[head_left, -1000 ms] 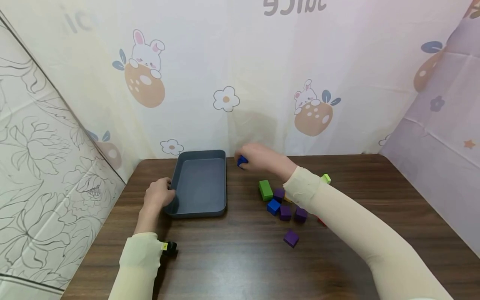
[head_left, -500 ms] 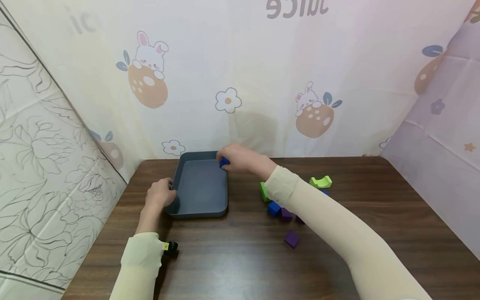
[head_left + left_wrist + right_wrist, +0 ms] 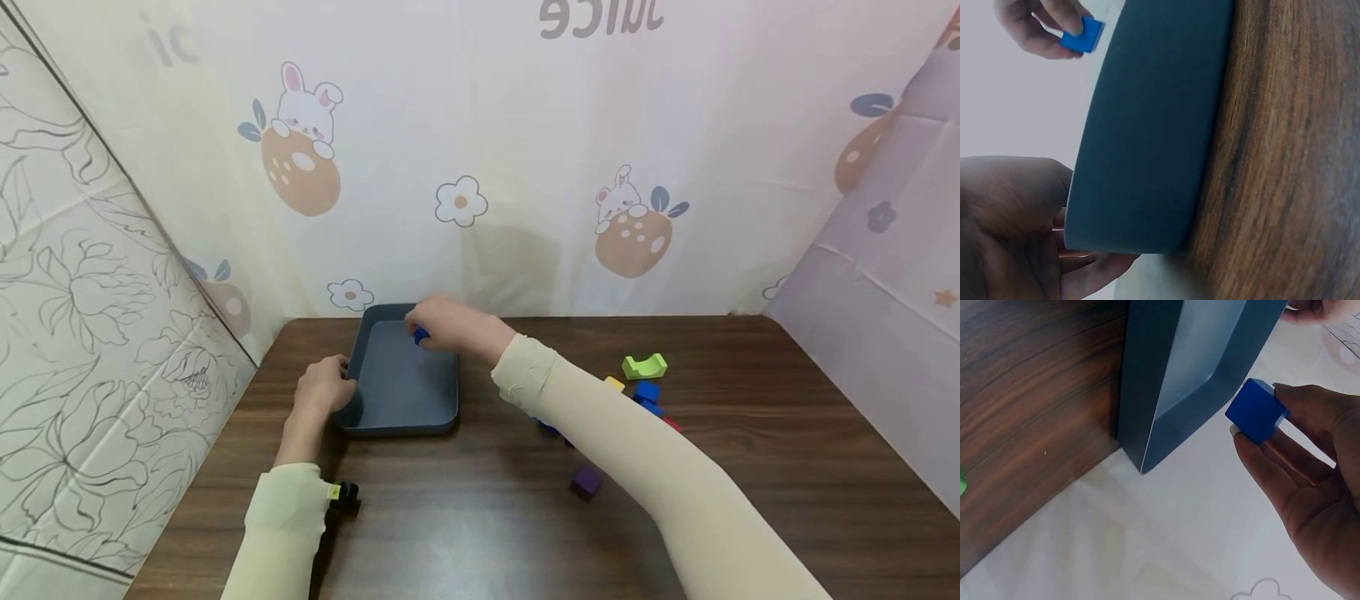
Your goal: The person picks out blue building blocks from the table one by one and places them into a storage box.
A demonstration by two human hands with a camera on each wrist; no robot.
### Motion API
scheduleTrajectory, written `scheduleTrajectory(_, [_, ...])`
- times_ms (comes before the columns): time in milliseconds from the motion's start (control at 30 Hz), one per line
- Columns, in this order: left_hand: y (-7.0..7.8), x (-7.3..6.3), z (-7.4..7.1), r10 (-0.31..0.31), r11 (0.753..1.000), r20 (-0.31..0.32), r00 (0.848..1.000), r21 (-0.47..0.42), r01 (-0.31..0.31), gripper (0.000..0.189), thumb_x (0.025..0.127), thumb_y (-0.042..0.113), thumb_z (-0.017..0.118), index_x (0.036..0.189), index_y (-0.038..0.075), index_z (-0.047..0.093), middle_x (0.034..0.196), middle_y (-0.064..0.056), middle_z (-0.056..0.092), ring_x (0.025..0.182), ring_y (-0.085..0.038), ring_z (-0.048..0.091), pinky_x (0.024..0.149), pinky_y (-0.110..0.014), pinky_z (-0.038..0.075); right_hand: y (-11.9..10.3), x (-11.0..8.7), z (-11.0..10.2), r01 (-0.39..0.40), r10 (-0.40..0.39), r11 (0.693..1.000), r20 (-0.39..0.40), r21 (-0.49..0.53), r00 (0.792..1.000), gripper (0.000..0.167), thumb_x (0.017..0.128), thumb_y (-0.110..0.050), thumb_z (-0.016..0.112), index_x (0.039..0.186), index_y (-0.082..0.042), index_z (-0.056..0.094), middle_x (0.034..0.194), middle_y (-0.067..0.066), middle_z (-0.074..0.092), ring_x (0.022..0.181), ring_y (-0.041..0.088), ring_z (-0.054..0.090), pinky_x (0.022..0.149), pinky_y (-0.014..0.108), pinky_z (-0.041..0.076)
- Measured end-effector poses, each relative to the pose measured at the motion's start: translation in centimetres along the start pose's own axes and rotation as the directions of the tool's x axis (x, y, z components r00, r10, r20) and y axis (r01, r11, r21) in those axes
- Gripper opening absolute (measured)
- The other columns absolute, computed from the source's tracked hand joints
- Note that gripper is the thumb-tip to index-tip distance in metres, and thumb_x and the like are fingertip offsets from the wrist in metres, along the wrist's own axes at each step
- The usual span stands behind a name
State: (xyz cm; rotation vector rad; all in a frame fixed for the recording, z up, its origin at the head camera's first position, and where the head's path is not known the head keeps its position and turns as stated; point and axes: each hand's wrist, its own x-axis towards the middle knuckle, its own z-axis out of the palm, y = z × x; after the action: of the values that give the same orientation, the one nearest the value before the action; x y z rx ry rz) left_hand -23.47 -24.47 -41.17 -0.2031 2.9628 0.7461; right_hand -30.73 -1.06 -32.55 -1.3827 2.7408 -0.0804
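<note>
A dark grey rectangular tray [image 3: 401, 383] lies on the table's left part, with nothing on the visible floor of it. My left hand [image 3: 321, 387] grips the tray's left side; in the left wrist view its fingers [image 3: 1100, 275] curl round the tray's edge. Over the far right part of the tray, my right hand [image 3: 444, 323] pinches a blue cube [image 3: 1255, 411] between thumb and fingers, above the rim. Right of the tray lie loose blocks, partly hidden by my right sleeve: a purple block [image 3: 587, 481], a blue block [image 3: 647, 392] and a light green arch-shaped block [image 3: 644, 367].
A yellow block [image 3: 615, 383] and a red block [image 3: 672, 424] show past the right sleeve [image 3: 600, 433]. A patterned curtain [image 3: 525, 250] stands behind the table [image 3: 465, 517]. A small black device [image 3: 345, 495] sits by the left cuff.
My right hand has carried the blue cube left, from beside the tray to over it. The sleeve now covers other blocks and uncovers those farther right. My left hand stays on the tray.
</note>
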Motion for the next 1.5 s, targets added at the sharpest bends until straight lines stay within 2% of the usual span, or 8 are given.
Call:
scheduleTrajectory(300, [-0.4, 0.0, 0.0, -0.009, 1.000, 0.010, 1.000, -0.011, 0.009, 0.048, 0.099, 0.013, 0.057, 0.142, -0.009, 0.057, 0.129, -0.032, 0.066, 0.109, -0.045, 0.065, 0.093, -0.058, 0.054, -1.2, 2.3, 1.2, -0.010, 0.009, 0.999, 0.029, 0.042, 1.000, 0.026, 0.101, -0.009, 0.069, 0.126, -0.007, 0.075, 0.123, 0.006, 0.073, 0.111, 0.019, 0.066, 0.099, 0.032, 0.053])
scheduleTrajectory(533, [0.0, 0.3, 0.1, -0.011, 1.000, 0.011, 1.000, -0.003, 0.011, 0.046, 0.099, 0.012, 0.058, 0.140, -0.009, 0.058, 0.126, -0.032, 0.066, 0.104, -0.042, 0.065, 0.091, -0.057, 0.055, -1.6, 3.7, 2.5, -0.029, 0.025, 0.996, 0.052, 0.084, 0.998, 0.028, 0.100, -0.007, 0.067, 0.127, -0.007, 0.075, 0.124, 0.006, 0.073, 0.108, 0.018, 0.066, 0.095, 0.031, 0.055])
scheduleTrajectory(667, [0.2, 0.3, 0.1, -0.012, 1.000, 0.013, 1.000, -0.001, 0.012, 0.046, 0.099, 0.013, 0.058, 0.141, -0.008, 0.058, 0.127, -0.032, 0.066, 0.105, -0.043, 0.066, 0.092, -0.057, 0.055, -1.7, 4.3, 3.5, -0.059, 0.054, 0.995, 0.061, 0.076, 0.997, 0.029, 0.099, -0.006, 0.066, 0.127, -0.008, 0.074, 0.123, 0.005, 0.072, 0.104, 0.017, 0.066, 0.090, 0.029, 0.056])
scheduleTrajectory(933, [0.4, 0.2, -0.1, 0.006, 1.000, 0.012, 1.000, 0.006, -0.006, 0.046, 0.099, 0.012, 0.060, 0.140, -0.009, 0.058, 0.126, -0.032, 0.067, 0.105, -0.043, 0.067, 0.090, -0.056, 0.056, -2.3, 5.0, 4.6, -0.109, 0.104, 0.991, 0.073, 0.071, 0.992, 0.027, 0.098, -0.002, 0.067, 0.123, -0.008, 0.074, 0.113, 0.004, 0.071, 0.088, 0.015, 0.061, 0.079, 0.026, 0.054])
scheduleTrajectory(1267, [0.2, 0.3, -0.3, 0.017, 1.000, 0.013, 1.000, 0.009, -0.017, 0.044, 0.098, 0.013, 0.059, 0.137, -0.008, 0.061, 0.119, -0.029, 0.069, 0.100, -0.042, 0.066, 0.086, -0.055, 0.055, -3.4, 5.9, 5.7, -0.127, 0.123, 0.990, 0.076, 0.058, 0.990, 0.023, 0.099, -0.006, 0.069, 0.121, -0.010, 0.075, 0.109, 0.003, 0.071, 0.085, 0.014, 0.060, 0.076, 0.027, 0.052])
scheduleTrajectory(1500, [0.0, 0.1, -0.1, 0.004, 1.000, 0.010, 1.000, -0.003, -0.004, 0.044, 0.098, 0.014, 0.058, 0.138, -0.006, 0.061, 0.122, -0.029, 0.068, 0.102, -0.042, 0.065, 0.088, -0.056, 0.054, -4.0, 6.0, 5.9, -0.146, 0.140, 0.988, 0.100, 0.058, 0.985, 0.022, 0.101, -0.008, 0.068, 0.122, -0.010, 0.076, 0.105, 0.002, 0.070, 0.085, 0.015, 0.061, 0.075, 0.027, 0.052])
